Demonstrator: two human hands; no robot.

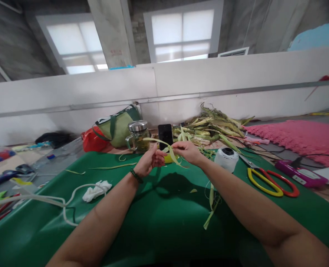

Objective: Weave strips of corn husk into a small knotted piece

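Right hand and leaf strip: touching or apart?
Touching. The head view shows the right hand pinching the leaf strip, in front of the phone.

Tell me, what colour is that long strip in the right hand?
The strip is pale yellowish green, seen best in the head view, the only one.

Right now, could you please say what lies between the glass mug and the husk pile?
In the head view, a black phone, partly behind a husk strip.
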